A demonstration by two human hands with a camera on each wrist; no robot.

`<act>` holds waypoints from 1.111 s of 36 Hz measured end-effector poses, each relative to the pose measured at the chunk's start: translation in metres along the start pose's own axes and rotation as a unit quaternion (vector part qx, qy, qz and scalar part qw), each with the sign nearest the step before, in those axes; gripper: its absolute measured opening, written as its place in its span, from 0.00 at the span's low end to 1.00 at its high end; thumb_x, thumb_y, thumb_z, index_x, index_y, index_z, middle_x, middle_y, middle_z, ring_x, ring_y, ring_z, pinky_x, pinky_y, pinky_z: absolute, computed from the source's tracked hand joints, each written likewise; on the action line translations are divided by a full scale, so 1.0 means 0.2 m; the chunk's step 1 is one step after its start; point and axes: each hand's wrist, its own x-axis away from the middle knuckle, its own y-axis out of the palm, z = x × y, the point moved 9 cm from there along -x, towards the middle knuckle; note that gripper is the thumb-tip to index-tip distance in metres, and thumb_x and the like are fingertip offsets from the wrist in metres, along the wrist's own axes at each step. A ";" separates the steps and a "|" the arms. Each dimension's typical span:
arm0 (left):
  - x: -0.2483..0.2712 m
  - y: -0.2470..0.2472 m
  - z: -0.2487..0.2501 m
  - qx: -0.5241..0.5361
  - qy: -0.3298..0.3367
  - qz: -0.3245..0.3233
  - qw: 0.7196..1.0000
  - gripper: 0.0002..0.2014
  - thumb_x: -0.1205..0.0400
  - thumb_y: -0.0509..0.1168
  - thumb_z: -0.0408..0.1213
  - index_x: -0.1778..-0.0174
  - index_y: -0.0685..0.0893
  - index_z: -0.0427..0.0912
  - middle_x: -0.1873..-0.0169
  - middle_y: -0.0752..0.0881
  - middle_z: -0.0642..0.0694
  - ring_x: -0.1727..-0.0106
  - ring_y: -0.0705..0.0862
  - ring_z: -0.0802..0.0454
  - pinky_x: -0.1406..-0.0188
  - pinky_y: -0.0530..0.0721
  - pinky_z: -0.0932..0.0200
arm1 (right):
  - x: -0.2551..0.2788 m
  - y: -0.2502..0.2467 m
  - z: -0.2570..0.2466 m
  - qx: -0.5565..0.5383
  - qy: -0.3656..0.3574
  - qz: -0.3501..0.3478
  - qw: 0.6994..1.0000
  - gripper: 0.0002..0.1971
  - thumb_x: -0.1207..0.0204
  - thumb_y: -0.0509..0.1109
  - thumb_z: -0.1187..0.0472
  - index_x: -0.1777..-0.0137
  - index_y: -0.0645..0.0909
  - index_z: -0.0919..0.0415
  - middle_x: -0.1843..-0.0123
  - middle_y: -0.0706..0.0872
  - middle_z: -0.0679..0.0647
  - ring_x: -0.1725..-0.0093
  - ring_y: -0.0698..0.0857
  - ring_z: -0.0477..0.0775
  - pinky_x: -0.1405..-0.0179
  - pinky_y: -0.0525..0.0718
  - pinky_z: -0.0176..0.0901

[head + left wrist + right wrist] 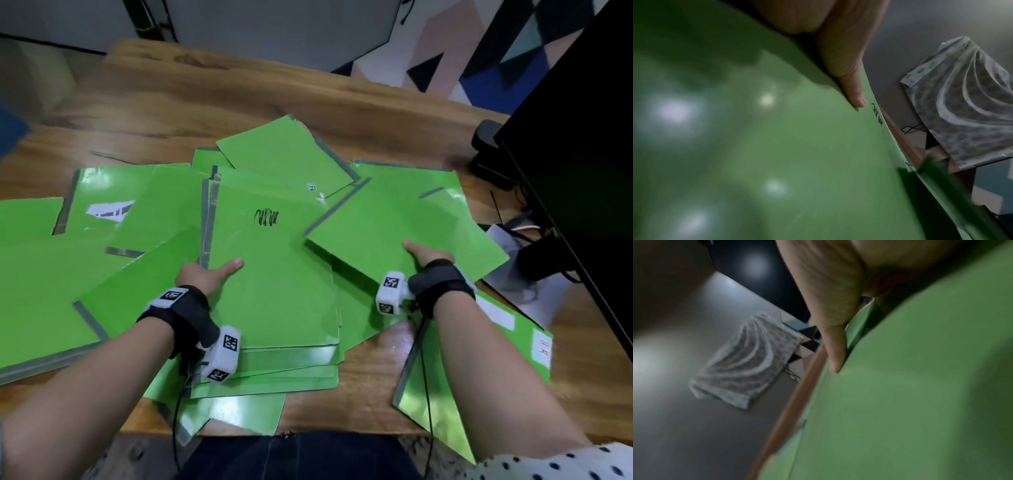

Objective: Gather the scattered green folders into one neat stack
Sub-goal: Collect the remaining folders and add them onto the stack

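Observation:
Several green folders lie scattered and overlapping on the wooden table [205, 102]. In the middle sits a rough stack topped by a folder with a black scribble [274, 274]. My left hand [212, 272] grips this stack's left edge, thumb [855, 97] on top and fingers hidden underneath. My right hand [423, 255] pinches the near edge of another green folder [404, 219] on the right, with the thumb [835, 353] lying on its cover [920, 386]. That folder's near edge is raised above the ones below.
More green folders spread out to the far left [51, 274] and one with white labels sits near right [513, 342]. A black monitor [582, 137] with its stand [489, 137] and cables blocks the right side. Bare wood shows behind the folders.

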 end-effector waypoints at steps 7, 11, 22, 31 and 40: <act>-0.03 0.01 -0.01 -0.006 -0.010 0.000 1.000 0.54 0.37 0.76 0.61 0.23 0.64 0.30 0.36 0.80 0.33 0.39 0.81 0.36 0.41 0.83 0.39 | -0.02 0.10 0.08 0.127 0.004 0.045 0.991 0.40 0.43 0.80 0.40 0.34 0.78 0.62 0.36 0.81 0.59 0.43 0.83 0.61 0.48 0.81 0.45; -0.05 0.02 -0.02 -0.013 -0.010 -0.001 1.000 0.52 0.35 0.76 0.59 0.23 0.64 0.29 0.37 0.80 0.33 0.39 0.81 0.36 0.41 0.83 0.41 | -0.03 0.10 0.08 0.148 0.004 0.010 0.989 0.33 0.36 0.80 0.53 0.29 0.78 0.56 0.31 0.78 0.59 0.34 0.79 0.62 0.39 0.81 0.45; -0.05 0.02 -0.01 -0.033 0.000 0.001 0.999 0.48 0.33 0.75 0.59 0.26 0.67 0.28 0.48 0.81 0.36 0.50 0.81 0.39 0.48 0.85 0.45 | -0.18 0.13 0.09 0.107 0.027 -0.004 0.994 0.40 0.53 0.83 0.45 0.37 0.81 0.56 0.32 0.79 0.58 0.37 0.80 0.62 0.38 0.82 0.55; -0.03 0.02 0.00 -0.026 0.015 -0.008 1.000 0.54 0.34 0.75 0.60 0.22 0.61 0.27 0.44 0.82 0.34 0.47 0.83 0.38 0.49 0.86 0.45 | 0.07 -0.01 -0.17 0.110 -0.037 0.011 0.993 0.24 0.25 0.73 0.57 0.33 0.77 0.70 0.33 0.81 0.58 0.43 0.82 0.56 0.52 0.84 0.38; 0.04 0.07 0.08 -0.043 0.063 -0.028 0.997 0.51 0.32 0.74 0.60 0.24 0.64 0.26 0.56 0.78 0.40 0.54 0.78 0.43 0.51 0.83 0.50 | 0.48 -0.43 -0.63 0.139 -0.216 0.248 0.934 0.11 0.23 0.65 0.66 0.44 0.82 0.67 0.38 0.85 0.65 0.41 0.84 0.65 0.49 0.80 0.48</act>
